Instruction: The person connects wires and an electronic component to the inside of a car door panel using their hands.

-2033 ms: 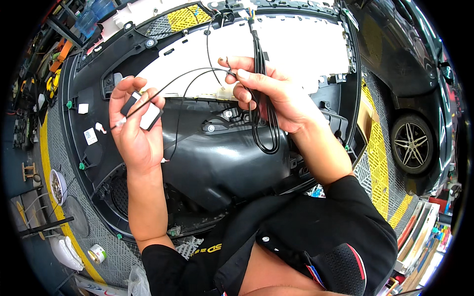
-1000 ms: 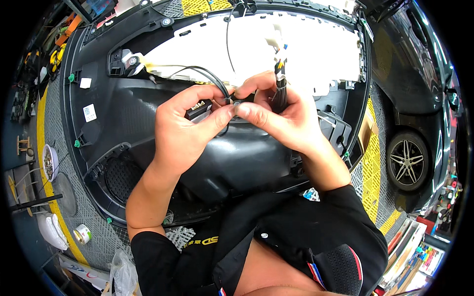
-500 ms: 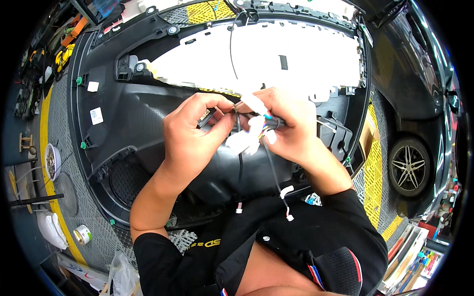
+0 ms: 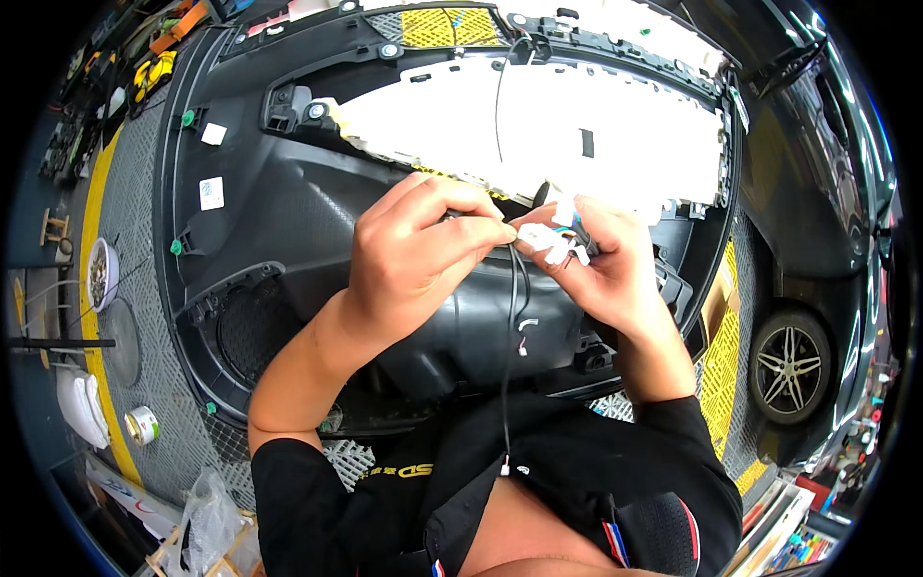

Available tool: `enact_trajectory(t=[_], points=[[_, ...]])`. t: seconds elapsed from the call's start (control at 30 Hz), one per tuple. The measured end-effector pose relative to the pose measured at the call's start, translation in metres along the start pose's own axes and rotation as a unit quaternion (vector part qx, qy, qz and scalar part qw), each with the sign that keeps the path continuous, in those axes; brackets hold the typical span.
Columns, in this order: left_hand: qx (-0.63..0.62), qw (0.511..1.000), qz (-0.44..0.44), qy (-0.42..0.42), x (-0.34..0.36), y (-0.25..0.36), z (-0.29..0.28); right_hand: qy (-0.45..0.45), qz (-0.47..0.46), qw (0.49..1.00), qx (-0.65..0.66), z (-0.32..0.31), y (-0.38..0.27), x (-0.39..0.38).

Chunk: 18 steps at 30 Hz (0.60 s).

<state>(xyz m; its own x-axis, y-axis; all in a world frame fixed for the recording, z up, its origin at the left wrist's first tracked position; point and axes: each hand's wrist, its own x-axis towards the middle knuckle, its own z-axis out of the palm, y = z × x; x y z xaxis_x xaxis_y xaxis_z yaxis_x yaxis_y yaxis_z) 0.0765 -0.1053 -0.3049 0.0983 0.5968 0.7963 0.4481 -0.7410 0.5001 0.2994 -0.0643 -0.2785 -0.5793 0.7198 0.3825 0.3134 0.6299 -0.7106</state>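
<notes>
Has thin black cables point(image 4: 508, 356) over a black plastic panel point(image 4: 317, 231), flat white sheet point(image 4: 543, 120) on its far side, round white bowl point(image 4: 114, 275) left, black spoked wheel point(image 4: 790, 367) right.

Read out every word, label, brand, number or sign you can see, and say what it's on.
Black shirt: yellow lettering on the front; I won't copy it out.
White sticker on the black car trim panel: square code; print too small.
White-and-green can: label too small.
White board, lower left: red and blue marks, too blurred.
White connectors in the right hand: none legible.
</notes>
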Motion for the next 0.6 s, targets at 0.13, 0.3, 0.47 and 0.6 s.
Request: enact_trajectory(t=[0.13,0.3,0.47,0.6], points=[[0.093,0.994,0.046,-0.022,0.001,0.011,-0.007,0.009,0.038,0.998,-0.055,-0.002,-0.008,0.013],[0.051,0.995,0.014,-0.09,-0.001,0.039,-0.009,0.071,0.028,0.996,0.051,-0.004,-0.024,0.023],[0.049,0.99,-0.111,-0.065,-0.002,0.033,-0.024,-0.008,0.042,0.979,0.2,-0.009,-0.067,0.026],[-0.17,0.964,-0.205,0.005,0.002,0.044,-0.041,-0.079,0.051,0.994,0.053,-0.011,-0.061,0.021]])
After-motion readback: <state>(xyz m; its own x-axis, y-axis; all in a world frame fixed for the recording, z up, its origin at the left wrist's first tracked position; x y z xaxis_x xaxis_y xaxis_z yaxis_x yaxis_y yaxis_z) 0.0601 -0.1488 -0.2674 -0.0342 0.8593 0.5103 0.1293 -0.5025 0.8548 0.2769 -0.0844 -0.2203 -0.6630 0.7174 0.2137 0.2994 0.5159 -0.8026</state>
